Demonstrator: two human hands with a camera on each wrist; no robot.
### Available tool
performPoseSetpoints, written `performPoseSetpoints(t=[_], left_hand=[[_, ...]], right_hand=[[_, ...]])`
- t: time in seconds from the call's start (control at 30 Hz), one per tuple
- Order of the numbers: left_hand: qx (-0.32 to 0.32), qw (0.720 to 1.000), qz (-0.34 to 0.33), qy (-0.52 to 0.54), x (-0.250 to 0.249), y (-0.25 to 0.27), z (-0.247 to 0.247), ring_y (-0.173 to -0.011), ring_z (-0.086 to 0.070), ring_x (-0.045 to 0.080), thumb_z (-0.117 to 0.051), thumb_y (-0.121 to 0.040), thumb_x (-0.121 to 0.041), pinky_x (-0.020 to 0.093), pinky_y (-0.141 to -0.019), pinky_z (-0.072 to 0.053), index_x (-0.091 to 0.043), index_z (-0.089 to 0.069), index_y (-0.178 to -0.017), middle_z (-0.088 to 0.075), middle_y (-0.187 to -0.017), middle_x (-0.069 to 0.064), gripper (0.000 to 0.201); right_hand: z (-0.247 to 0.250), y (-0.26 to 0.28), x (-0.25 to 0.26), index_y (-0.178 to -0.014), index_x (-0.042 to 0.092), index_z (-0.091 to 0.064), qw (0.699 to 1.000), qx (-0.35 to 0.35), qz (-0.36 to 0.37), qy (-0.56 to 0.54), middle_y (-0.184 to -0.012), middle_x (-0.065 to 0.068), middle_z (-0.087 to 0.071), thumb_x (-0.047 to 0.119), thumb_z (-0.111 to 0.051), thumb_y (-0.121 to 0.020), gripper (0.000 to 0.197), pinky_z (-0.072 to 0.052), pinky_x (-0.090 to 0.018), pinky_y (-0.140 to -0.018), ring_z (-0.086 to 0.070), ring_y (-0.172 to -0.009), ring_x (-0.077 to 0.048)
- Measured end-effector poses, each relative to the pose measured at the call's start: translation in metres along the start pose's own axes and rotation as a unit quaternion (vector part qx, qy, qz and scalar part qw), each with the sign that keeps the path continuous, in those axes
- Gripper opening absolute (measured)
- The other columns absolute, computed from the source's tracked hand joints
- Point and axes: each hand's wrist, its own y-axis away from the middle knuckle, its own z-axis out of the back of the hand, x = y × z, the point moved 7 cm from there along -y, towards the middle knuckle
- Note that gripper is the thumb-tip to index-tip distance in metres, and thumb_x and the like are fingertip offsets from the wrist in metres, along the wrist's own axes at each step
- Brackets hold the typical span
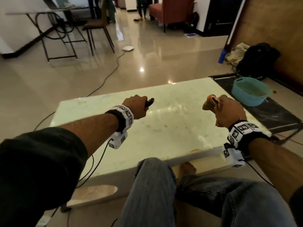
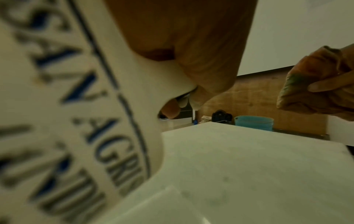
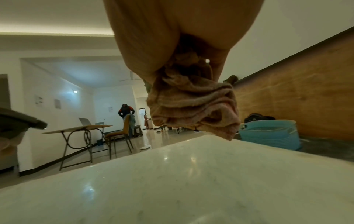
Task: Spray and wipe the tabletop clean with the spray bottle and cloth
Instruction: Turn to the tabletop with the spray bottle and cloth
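A pale green marble tabletop (image 1: 164, 128) lies low in front of me. My left hand (image 1: 136, 107) is held above its left part and grips a white spray bottle (image 2: 76, 121) with blue lettering; only the black nozzle (image 1: 150, 102) shows in the head view. My right hand (image 1: 226, 110) hovers over the right part, holding a bunched orange-pink cloth (image 3: 193, 109), whose lower end hangs just above the tabletop (image 3: 172, 181). The cloth (image 1: 209, 102) sticks out of my fist, and it also shows at the right edge of the left wrist view as cloth (image 2: 310, 84).
A blue plastic basin (image 1: 250, 91) stands on a dark mat beside the table's far right corner. My jeans-clad knees (image 1: 155, 185) and a bare foot (image 1: 186, 169) sit at the near edge. Cables (image 1: 105, 84) run over the floor on the left. A folding table and chair (image 1: 96, 27) stand farther back.
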Motion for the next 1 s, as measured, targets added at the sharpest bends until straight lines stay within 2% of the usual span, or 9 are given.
performPoseSetpoints(t=[0.2, 0.37, 0.47, 0.6, 0.73, 0.87, 1.0], left_hand=[[0.011, 0.994, 0.108, -0.007, 0.116, 0.079, -0.013, -0.081, -0.052, 0.031, -0.055, -0.1, -0.037, 0.036, -0.072, -0.042, -0.013, -0.057, -0.113, -0.063, -0.105, 0.012, 0.027], [0.02, 0.983, 0.179, -0.018, 0.188, 0.139, -0.024, -0.08, -0.053, 0.03, -0.056, -0.098, -0.033, 0.036, -0.072, -0.043, -0.014, -0.056, -0.11, -0.065, -0.105, 0.012, 0.023], [0.024, 0.978, 0.204, -0.025, 0.213, 0.163, -0.028, -0.08, -0.053, 0.03, -0.057, -0.099, -0.036, 0.035, -0.071, -0.041, -0.014, -0.057, -0.112, -0.066, -0.105, 0.012, 0.025], [0.045, 0.976, 0.209, -0.033, 0.22, 0.175, -0.038, -0.079, -0.055, 0.03, -0.055, -0.099, -0.034, 0.036, -0.071, -0.043, -0.014, -0.058, -0.111, -0.065, -0.104, 0.012, 0.023], [0.065, 0.985, 0.158, -0.023, 0.192, 0.163, -0.048, -0.079, -0.056, 0.03, -0.056, -0.099, -0.036, 0.034, -0.07, -0.043, -0.017, -0.06, -0.112, -0.063, -0.096, 0.007, 0.023], [0.097, 0.995, 0.005, -0.014, 0.097, 0.124, -0.062, -0.079, -0.057, 0.028, -0.056, -0.099, -0.032, 0.033, -0.068, -0.043, -0.017, -0.057, -0.107, -0.067, -0.096, 0.005, 0.017], [0.09, 0.992, -0.09, 0.007, 0.003, 0.088, -0.057, -0.073, -0.055, 0.026, -0.056, -0.1, -0.032, 0.032, -0.065, -0.04, -0.019, -0.056, -0.104, -0.059, -0.084, 0.001, 0.014]], right_hand=[[-0.018, 0.002, 0.064, -0.095, 0.016, -0.051, 0.999, 0.011, 0.047, -0.017, -0.08, -0.009, -0.065, 0.018, -0.051, -0.083, 0.012, -0.052, -0.038, -0.065, -0.063, -0.075, -0.035], [-0.032, 0.006, 0.097, -0.093, 0.022, -0.049, 0.997, 0.029, 0.072, -0.024, -0.075, -0.006, -0.065, 0.02, -0.051, -0.08, 0.013, -0.055, -0.038, -0.065, -0.063, -0.066, -0.03], [-0.034, 0.006, 0.109, -0.093, 0.021, -0.049, 0.996, 0.022, 0.082, -0.029, -0.076, -0.007, -0.065, 0.02, -0.052, -0.08, 0.013, -0.056, -0.041, -0.066, -0.064, -0.067, -0.031], [-0.034, 0.003, 0.113, -0.091, 0.022, -0.048, 0.996, 0.019, 0.083, -0.026, -0.074, -0.007, -0.065, 0.025, -0.052, -0.082, 0.01, -0.057, -0.042, -0.065, -0.064, -0.063, -0.03], [-0.028, 0.003, 0.11, -0.094, 0.018, -0.05, 0.996, 0.021, 0.089, -0.023, -0.082, -0.01, -0.066, 0.027, -0.053, -0.083, 0.014, -0.057, -0.045, -0.068, -0.064, -0.071, -0.034], [-0.016, 0.01, 0.076, -0.098, 0.013, -0.051, 0.997, 0.018, 0.069, -0.001, -0.092, -0.014, -0.065, 0.022, -0.055, -0.084, 0.018, -0.051, -0.039, -0.067, -0.063, -0.081, -0.038], [-0.006, 0.014, 0.048, -0.1, 0.012, -0.051, 0.998, 0.023, 0.046, 0.018, -0.097, -0.015, -0.064, 0.017, -0.054, -0.083, 0.018, -0.046, -0.038, -0.066, -0.061, -0.087, -0.04]])
